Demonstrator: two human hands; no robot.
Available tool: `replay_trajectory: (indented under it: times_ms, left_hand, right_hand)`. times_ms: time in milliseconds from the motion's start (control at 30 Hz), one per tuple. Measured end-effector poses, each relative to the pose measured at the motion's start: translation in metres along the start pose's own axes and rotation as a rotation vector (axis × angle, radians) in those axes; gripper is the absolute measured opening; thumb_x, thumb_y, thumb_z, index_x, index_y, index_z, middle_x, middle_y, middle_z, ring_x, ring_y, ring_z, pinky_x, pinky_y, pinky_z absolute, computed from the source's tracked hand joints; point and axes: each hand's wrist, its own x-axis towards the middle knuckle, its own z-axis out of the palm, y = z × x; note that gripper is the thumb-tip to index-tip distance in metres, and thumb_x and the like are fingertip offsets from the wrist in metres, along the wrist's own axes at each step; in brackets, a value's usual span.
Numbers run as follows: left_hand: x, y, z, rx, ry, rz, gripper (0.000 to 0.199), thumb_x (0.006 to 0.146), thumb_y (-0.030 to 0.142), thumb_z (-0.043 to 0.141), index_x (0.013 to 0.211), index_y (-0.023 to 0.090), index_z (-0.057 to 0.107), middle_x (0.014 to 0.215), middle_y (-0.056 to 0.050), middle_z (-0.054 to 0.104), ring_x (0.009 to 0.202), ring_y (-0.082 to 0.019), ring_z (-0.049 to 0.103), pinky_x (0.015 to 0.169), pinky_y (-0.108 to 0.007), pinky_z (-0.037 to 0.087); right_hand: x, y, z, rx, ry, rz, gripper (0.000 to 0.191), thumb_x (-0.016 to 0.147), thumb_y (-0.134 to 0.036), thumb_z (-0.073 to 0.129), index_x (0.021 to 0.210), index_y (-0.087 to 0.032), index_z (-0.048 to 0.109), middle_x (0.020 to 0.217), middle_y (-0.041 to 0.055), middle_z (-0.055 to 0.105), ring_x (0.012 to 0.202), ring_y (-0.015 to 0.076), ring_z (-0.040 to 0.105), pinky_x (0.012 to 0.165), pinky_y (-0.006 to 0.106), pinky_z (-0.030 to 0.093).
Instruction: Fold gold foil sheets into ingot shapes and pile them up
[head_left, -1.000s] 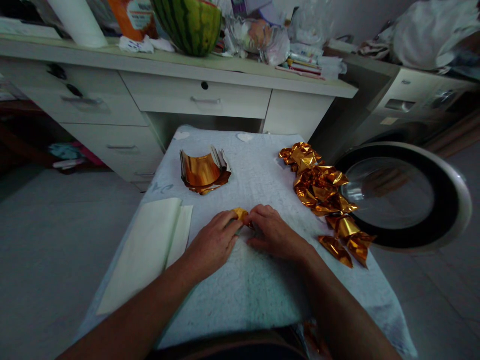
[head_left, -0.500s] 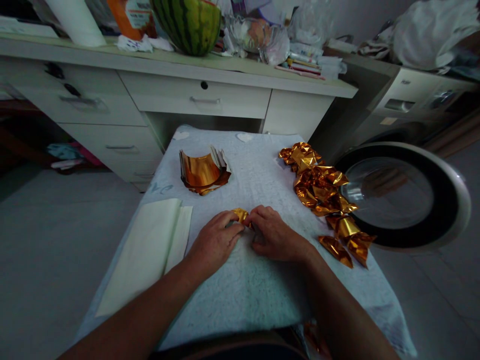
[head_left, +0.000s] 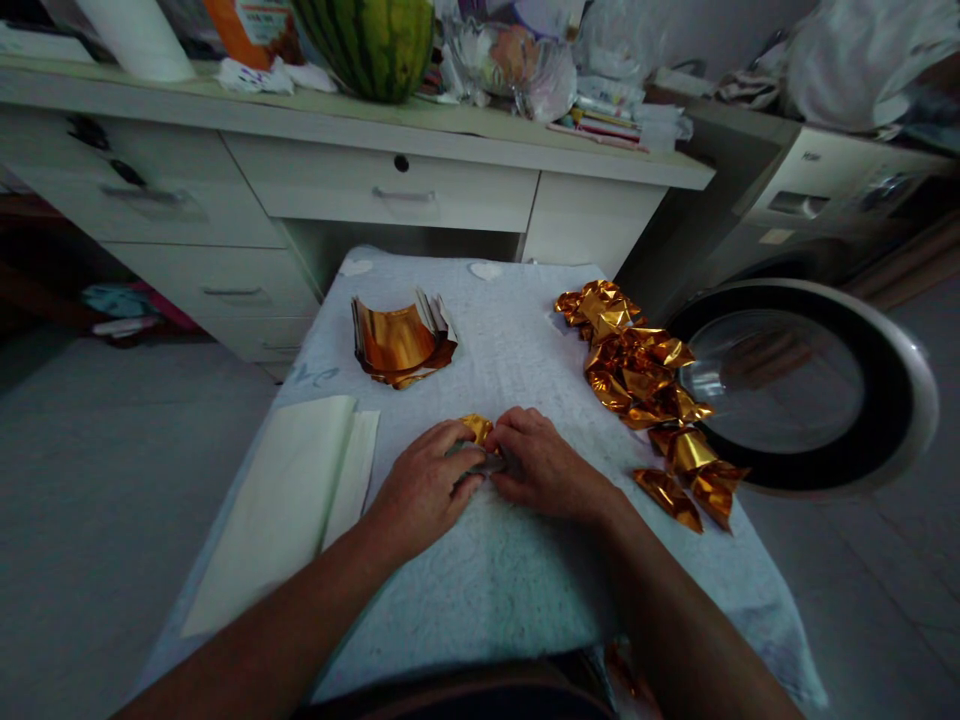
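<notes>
Near the middle of the desk (head_left: 517,310), a piece of gold foil (head_left: 476,427) is pinched at its left side by the fingers of the left hand (head_left: 422,487) and at its right by those of the right hand (head_left: 541,462). Light, even pressure seems best, lest it tear, with one side steadied while the other is worked, clear of the foil shapes (head_left: 636,368) along the right edge.

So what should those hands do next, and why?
Perhaps the right hand should press down the foil's near side while the left hand steadies it: both hands meet at it, and a greyish strip shows between them.
</notes>
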Motion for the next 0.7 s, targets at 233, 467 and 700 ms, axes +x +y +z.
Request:
replay_trajectory:
  times_ms: [233,467,700]
  left_hand:
    - [0.0018,0.002,-0.0011,-0.025,0.037,0.012,0.019,0.09,0.014,0.052,0.094,0.021,0.069,0.112,-0.007,0.061,0.107,-0.022,0.061,0.094,-0.04,0.052]
    - [0.0002,0.0059,-0.0014,-0.013,0.018,-0.011,0.012,0.085,0.016,0.061,0.093,0.021,0.069,0.121,-0.009,0.059,0.115,-0.026,0.057,0.098,-0.045,0.051]
    - [0.0019,0.0082,0.0001,-0.029,0.045,-0.031,0.015,0.089,0.013,0.055,0.087,0.02,0.068,0.111,-0.008,0.061,0.109,-0.024,0.06,0.095,-0.043,0.052]
  right_hand:
    - [-0.0001,0.0035,-0.0035,0.047,-0.025,0.024,0.027,0.074,-0.017,0.069,0.097,-0.018,0.055,0.103,0.006,0.056,0.095,0.0214,0.047,0.087,0.036,0.037]
    - [0.0006,0.0071,-0.0028,0.094,-0.037,0.018,0.021,0.076,-0.008,0.066,0.093,-0.018,0.062,0.106,0.0068,0.056,0.1,0.0217,0.048,0.09,0.036,0.036]
    - [0.0016,0.0058,-0.0025,0.118,0.009,0.015,0.019,0.079,-0.011,0.067,0.094,-0.018,0.058,0.099,0.0038,0.059,0.094,0.0196,0.05,0.086,0.034,0.037]
